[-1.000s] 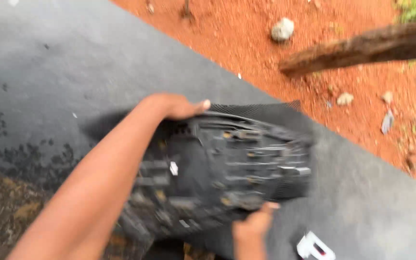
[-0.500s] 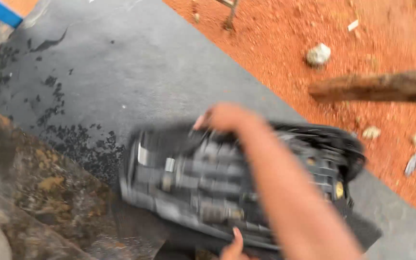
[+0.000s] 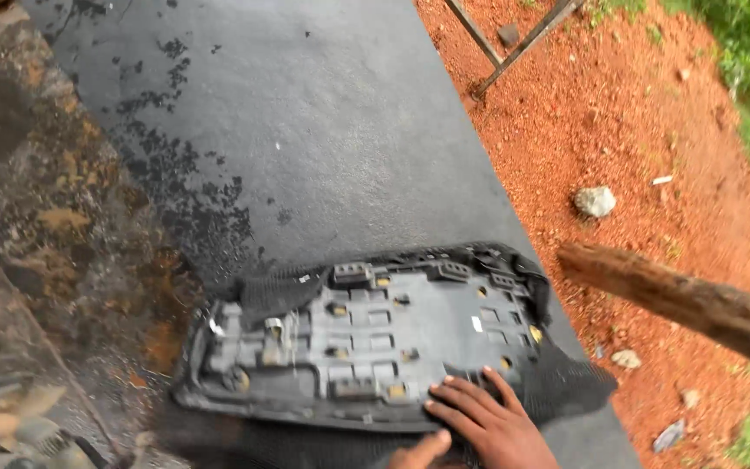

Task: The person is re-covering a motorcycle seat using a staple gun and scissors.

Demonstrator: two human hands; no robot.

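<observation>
The seat base (a grey plastic pan, underside up, black cover folded around its rim) lies on the dark concrete slab, near the edge by the red soil. It looks stiff and rather light, best gripped at the rim. One hand, probably the right, rests flat with fingers spread, holding nothing. Half a second ago an arm crossed over the seat; now it is withdrawn. The left hand is not visible.
</observation>
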